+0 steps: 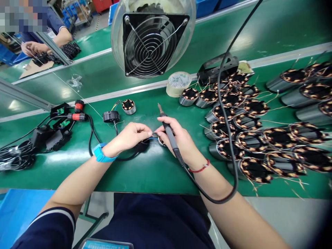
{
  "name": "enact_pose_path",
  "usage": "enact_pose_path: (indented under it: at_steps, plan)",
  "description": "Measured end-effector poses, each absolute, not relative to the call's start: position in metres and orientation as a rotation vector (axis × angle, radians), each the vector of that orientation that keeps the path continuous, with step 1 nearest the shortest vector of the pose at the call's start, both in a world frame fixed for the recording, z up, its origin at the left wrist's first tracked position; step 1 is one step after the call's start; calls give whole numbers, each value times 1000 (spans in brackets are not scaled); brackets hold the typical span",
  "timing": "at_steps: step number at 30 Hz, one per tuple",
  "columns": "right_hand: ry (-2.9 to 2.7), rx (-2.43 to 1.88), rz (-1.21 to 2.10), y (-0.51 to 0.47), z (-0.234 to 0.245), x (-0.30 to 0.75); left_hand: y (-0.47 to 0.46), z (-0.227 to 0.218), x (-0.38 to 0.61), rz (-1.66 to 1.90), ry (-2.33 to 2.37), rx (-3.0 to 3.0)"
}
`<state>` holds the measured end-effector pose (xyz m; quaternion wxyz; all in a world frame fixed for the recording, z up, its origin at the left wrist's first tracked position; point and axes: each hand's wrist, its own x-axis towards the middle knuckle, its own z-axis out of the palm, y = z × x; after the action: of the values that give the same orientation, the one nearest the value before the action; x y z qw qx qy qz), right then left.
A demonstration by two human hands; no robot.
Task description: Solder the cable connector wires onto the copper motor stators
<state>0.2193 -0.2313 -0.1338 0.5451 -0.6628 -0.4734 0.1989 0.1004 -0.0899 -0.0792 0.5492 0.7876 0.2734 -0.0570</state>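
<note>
My right hand [183, 140] is closed around the grey handle of a soldering iron [170, 134], whose bare tip points up and away from me. Its fingertips also come close to some thin wires [154, 136]. My left hand [133, 136] pinches those wires between thumb and forefinger, just left of the other hand. Under the left hand sits a black round cap [142, 146] with a black cable, mostly covered. A small wound stator [161, 141] shows only partly beneath the right fingers. Farther back, another stator [129, 107] is wired to a black cap [111, 116].
Several copper-wound stators [249, 140] crowd the right side. A caged fan [149, 48] hangs at the back, near a tape roll [178, 84]. Coiled black cables [17, 155] and orange-black connectors [77, 117] lie left. The iron's cord [234, 162] loops over my right forearm. Another person's hands [33, 48] work beyond.
</note>
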Motion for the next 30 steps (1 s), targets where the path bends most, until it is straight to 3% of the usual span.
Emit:
enact_pose_path:
  at_steps: [5, 16, 23, 30]
  plan:
    - [-1152, -1614, 280, -237, -132, 217, -86, -69, 97, -327, 622, 1772]
    - [-1260, -1576, 117, -242, -128, 219, -87, -82, 101, -217, 716, 1614]
    - [-1498, -1593, 74, -253, -133, 215, -115, -56, 75, 15, 616, 2442]
    - [-1390, -1538, 92, -254, -130, 208, -160, -75, 65, 95, 803, 3057]
